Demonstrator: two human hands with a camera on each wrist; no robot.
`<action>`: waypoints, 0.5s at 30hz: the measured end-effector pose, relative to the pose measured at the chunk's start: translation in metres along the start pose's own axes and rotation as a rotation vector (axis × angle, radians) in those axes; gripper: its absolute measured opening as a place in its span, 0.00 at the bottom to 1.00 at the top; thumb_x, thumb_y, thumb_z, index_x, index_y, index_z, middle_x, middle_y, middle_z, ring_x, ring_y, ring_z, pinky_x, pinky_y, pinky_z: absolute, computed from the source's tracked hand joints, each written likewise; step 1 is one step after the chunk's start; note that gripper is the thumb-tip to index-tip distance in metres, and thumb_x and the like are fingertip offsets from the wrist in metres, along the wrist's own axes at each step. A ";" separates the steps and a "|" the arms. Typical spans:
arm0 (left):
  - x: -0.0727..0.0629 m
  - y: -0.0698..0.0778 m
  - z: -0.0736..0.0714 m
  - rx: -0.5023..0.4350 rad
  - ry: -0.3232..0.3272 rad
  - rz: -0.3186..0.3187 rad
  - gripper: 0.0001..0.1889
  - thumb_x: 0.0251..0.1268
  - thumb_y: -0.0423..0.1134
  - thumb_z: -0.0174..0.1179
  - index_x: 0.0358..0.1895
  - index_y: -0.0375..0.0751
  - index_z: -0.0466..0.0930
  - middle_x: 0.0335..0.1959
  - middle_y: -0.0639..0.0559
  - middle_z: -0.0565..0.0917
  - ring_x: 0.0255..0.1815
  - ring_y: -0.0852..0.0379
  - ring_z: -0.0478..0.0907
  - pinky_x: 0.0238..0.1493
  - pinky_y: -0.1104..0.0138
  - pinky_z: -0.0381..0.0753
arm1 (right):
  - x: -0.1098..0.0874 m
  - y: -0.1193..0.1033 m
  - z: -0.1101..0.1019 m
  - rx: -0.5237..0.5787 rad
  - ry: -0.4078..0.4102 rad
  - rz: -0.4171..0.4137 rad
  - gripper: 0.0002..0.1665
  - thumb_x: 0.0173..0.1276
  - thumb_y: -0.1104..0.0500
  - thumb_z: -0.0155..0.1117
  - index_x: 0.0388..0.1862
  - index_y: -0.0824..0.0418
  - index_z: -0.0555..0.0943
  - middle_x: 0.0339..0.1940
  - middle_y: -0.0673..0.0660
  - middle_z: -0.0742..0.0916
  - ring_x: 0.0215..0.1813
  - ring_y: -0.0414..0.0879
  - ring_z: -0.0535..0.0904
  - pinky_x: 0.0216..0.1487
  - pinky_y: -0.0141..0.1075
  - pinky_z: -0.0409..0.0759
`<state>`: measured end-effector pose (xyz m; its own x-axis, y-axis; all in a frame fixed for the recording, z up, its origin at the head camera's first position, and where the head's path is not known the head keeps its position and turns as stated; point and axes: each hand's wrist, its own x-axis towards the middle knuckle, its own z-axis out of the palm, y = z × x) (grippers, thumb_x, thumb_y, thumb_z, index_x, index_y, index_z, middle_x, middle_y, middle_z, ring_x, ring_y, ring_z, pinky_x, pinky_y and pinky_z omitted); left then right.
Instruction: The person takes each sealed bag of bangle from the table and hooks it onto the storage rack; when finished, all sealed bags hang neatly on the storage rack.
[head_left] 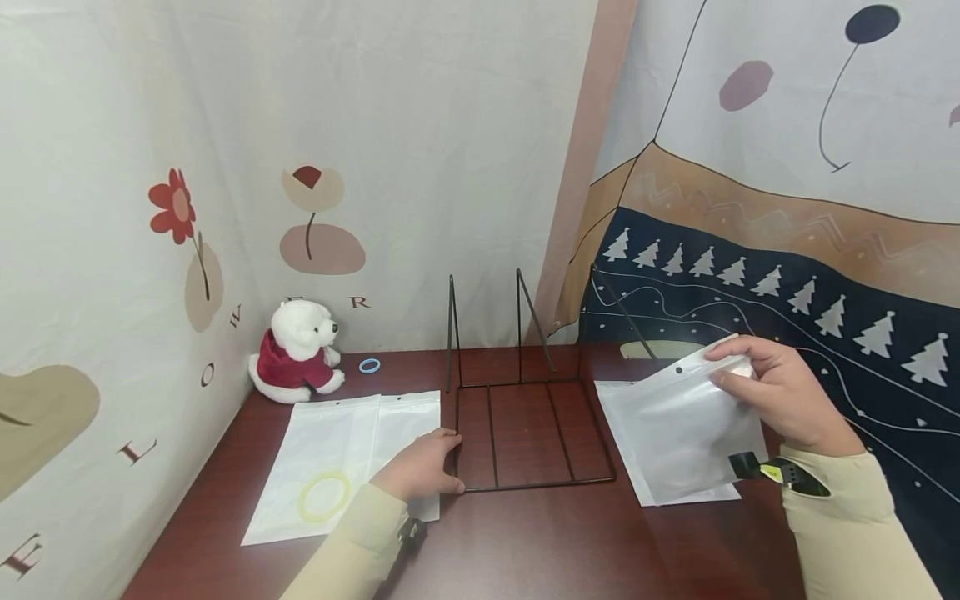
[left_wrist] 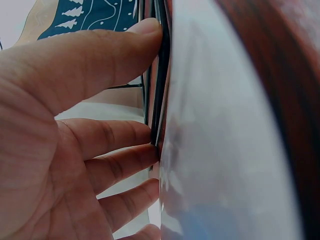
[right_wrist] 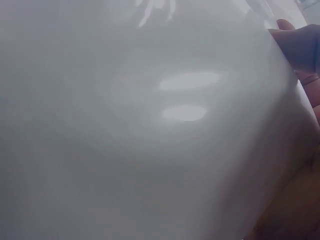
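A black wire rack (head_left: 525, 417) stands in the middle of the dark red table (head_left: 525, 542). My left hand (head_left: 420, 467) rests at the rack's front left corner, its fingers (left_wrist: 125, 150) straight against the black wire (left_wrist: 161, 75). My right hand (head_left: 780, 392) pinches the top edge of a white plastic pouch (head_left: 678, 425) and lifts it off another pouch lying right of the rack. That pouch (right_wrist: 150, 125) fills the right wrist view. Left of the rack lie two more pouches (head_left: 337, 458), one with a yellow ring (head_left: 324, 496) in it.
A white plush bear in a red jacket (head_left: 296, 350) sits at the back left corner, with a small blue ring (head_left: 369, 365) beside it. Printed cloth walls close the table on the left, back and right.
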<state>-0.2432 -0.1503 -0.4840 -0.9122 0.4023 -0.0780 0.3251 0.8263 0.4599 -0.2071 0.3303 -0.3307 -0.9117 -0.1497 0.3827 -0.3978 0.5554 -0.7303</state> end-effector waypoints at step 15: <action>0.001 -0.001 0.001 0.008 -0.005 -0.003 0.43 0.52 0.44 0.79 0.71 0.26 0.74 0.74 0.33 0.74 0.75 0.33 0.71 0.76 0.44 0.72 | 0.000 -0.007 0.020 0.148 0.061 -0.021 0.12 0.73 0.71 0.66 0.54 0.64 0.86 0.52 0.44 0.85 0.44 0.41 0.86 0.37 0.37 0.91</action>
<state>-0.2445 -0.1508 -0.4853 -0.9121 0.4014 -0.0836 0.3242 0.8309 0.4522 -0.2065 0.3103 -0.3370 -0.8968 -0.1079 0.4290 -0.4316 0.4255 -0.7954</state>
